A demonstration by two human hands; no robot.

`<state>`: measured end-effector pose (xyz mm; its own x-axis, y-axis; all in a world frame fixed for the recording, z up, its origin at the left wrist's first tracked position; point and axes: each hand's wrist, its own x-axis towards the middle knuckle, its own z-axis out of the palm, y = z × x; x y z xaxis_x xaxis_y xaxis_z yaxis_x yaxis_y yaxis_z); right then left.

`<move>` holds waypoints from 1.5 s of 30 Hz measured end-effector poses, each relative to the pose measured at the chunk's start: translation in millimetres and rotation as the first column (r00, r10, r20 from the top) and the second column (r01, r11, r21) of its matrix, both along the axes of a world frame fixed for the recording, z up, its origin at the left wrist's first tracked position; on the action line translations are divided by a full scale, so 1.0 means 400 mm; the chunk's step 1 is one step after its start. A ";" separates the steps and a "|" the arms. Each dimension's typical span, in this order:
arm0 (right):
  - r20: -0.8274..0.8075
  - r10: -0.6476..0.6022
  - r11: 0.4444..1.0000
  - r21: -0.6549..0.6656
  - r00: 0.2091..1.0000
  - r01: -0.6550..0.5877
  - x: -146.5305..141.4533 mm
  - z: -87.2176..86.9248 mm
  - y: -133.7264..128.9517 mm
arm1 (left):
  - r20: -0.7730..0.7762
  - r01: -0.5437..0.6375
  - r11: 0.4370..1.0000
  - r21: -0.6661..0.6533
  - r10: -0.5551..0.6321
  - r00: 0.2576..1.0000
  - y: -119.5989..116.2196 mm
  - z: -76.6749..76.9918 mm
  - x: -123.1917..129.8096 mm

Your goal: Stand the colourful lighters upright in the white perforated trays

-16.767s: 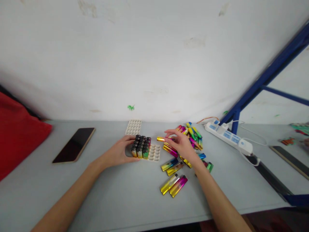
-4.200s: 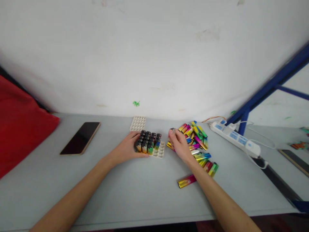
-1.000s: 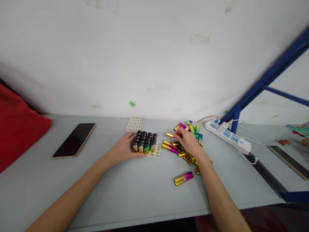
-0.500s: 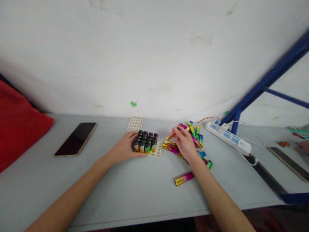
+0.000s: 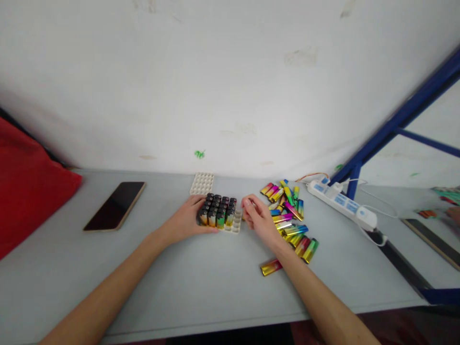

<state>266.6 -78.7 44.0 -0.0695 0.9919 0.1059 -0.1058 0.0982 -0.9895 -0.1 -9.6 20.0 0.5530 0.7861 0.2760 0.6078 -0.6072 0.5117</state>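
Several lighters (image 5: 216, 211) with black tops stand upright in rows in a white tray (image 5: 235, 225) with round holes. My left hand (image 5: 189, 216) is wrapped round the left side of these lighters. Just right of the tray is my right hand (image 5: 258, 215), its fingers pinched together; what they hold is mostly hidden, with only a small yellowish bit showing beneath. A pile of shiny coloured lighters (image 5: 294, 230) lies to the right of that hand. One red and yellow lighter (image 5: 270, 267) lies nearer the front, partly under my right forearm.
Behind the lighters is a second white holed tray (image 5: 201, 184). A phone (image 5: 115, 206) lies at left, beside a red cloth (image 5: 32, 191). On the right are a white power strip (image 5: 341, 203) with cables, a blue metal frame (image 5: 388, 128) and another person's hand (image 5: 453, 213).
My right hand has moved left from the pile to the tray's right side. The lighter seen in its fingers before is now mostly hidden. My left hand stays round the standing lighters.
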 end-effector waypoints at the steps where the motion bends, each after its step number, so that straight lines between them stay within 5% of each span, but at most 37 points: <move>1: 0.062 -0.044 0.999 0.032 0.997 0.042 -0.002 -0.003 -0.001 | 0.000 0.001 1.000 -0.003 -0.001 1.000 -0.001 0.001 0.000; 7: 0.398 -0.241 0.969 0.151 0.885 0.196 0.011 -0.026 0.003 | 0.022 0.016 1.000 -0.011 -0.015 1.000 0.003 -0.002 -0.001; 17: 0.487 -0.320 0.945 0.229 0.813 0.235 0.006 -0.029 0.012 | 0.049 0.013 0.999 -0.042 -0.011 0.999 -0.001 0.005 0.001; 24: 0.552 -0.208 0.950 0.311 0.807 0.032 0.003 -0.009 -0.008 | 0.050 0.015 1.000 -0.026 -0.014 0.999 0.002 0.001 0.000; 30: 0.599 -0.256 0.872 0.481 0.758 -0.086 0.019 0.004 -0.012 | 0.044 0.012 0.999 -0.042 -0.010 0.999 -0.001 0.000 0.000; 36: 0.642 -0.142 0.929 0.349 0.753 -0.122 0.033 0.000 -0.017 | 0.060 0.019 0.999 -0.040 -0.016 0.998 0.004 -0.005 -0.003; 45: 0.677 0.027 0.910 0.288 0.735 -0.299 0.041 0.009 -0.013 | 0.038 0.016 0.998 -0.054 -0.014 0.999 0.000 0.004 0.001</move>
<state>283.1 -84.0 47.7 -0.4119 0.8566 0.3107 0.4946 0.4965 -0.7133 0.4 -9.7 21.7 0.5551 0.7920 0.2542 0.5786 -0.5872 0.5660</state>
